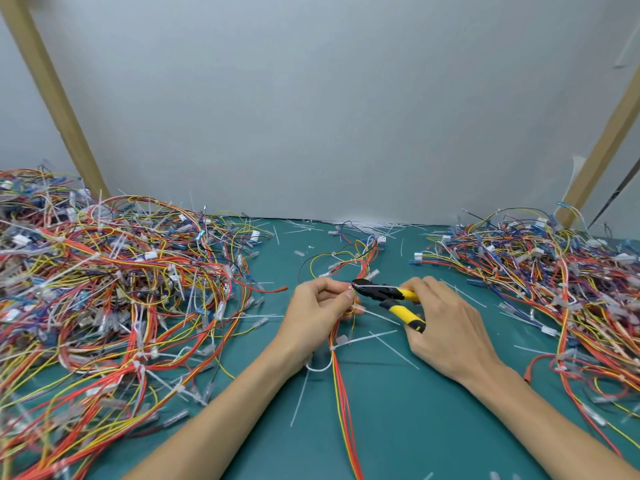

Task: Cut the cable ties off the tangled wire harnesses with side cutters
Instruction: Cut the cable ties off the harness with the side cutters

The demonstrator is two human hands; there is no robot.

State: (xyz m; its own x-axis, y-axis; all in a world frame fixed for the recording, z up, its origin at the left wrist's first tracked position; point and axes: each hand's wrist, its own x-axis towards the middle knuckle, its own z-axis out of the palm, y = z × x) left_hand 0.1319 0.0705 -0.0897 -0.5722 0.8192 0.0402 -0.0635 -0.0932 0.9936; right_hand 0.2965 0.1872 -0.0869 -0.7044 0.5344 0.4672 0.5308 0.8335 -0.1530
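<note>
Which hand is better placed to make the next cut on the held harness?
Right. The right hand grips the yellow-handled side cutters, tips against the wire harness where the left hand pinches it.

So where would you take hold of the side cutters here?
By the two yellow handles, coming from the right, as the right hand does: the side cutters point left at the wire harness the left hand pinches, and the handles splay rightward.

Bright, even, diffuse light, only faint shadows on the green mat (398, 427) — wide-angle bend leaning the wooden posts (55, 95) inward, corners slightly smeared.
</note>
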